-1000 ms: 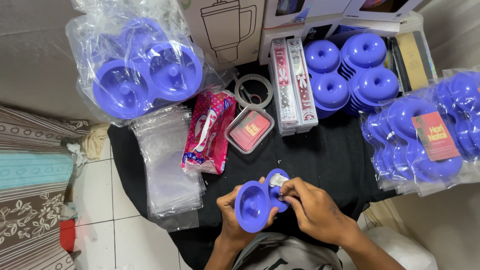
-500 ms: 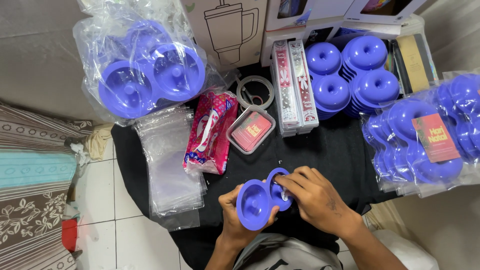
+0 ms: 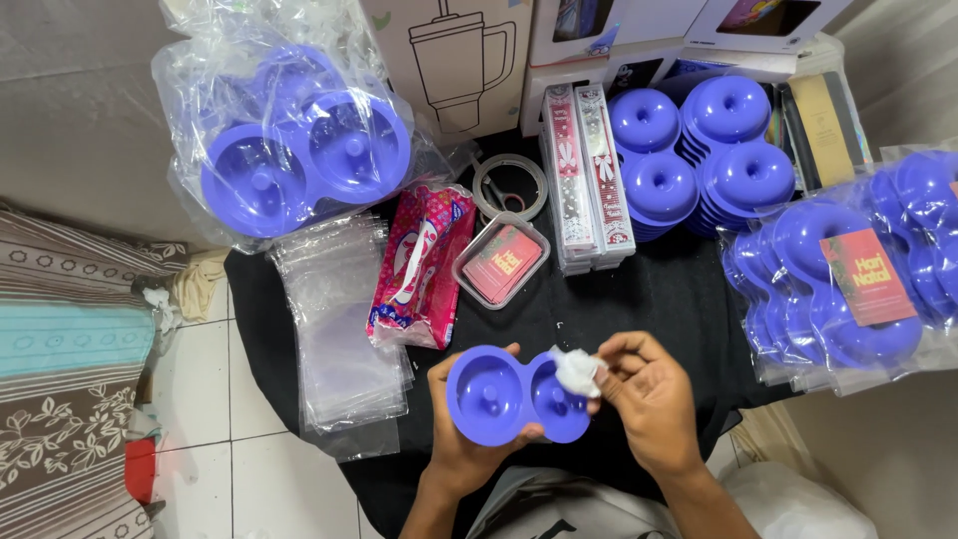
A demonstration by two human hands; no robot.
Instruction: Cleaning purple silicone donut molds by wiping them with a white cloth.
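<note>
Purple plastic tray with two round ring-shaped hollows (image 3: 514, 396) is held low in the middle of the view, above a black cloth-covered table (image 3: 649, 299), its hollow side turned up. It is gripped from beneath by the left hand (image 3: 461, 439), whose fingers are curled shut around the near edge, with the thumb laid on the far rim. A crumpled white tissue (image 3: 577, 371) is pinched between the closed fingertips of the right hand (image 3: 649, 399) and is pressed against the rim of the tray's right hollow. Just beyond the tray a pink printed tissue pack (image 3: 419, 265) and a clear lidded box of red cards (image 3: 499, 260) are laid on the cloth. A pile of empty clear plastic bags (image 3: 339, 329) is spread to the left. Further bare purple trays (image 3: 699, 150) are stacked at the far right, and bagged ones (image 3: 848, 289) are heaped beside them.
</note>
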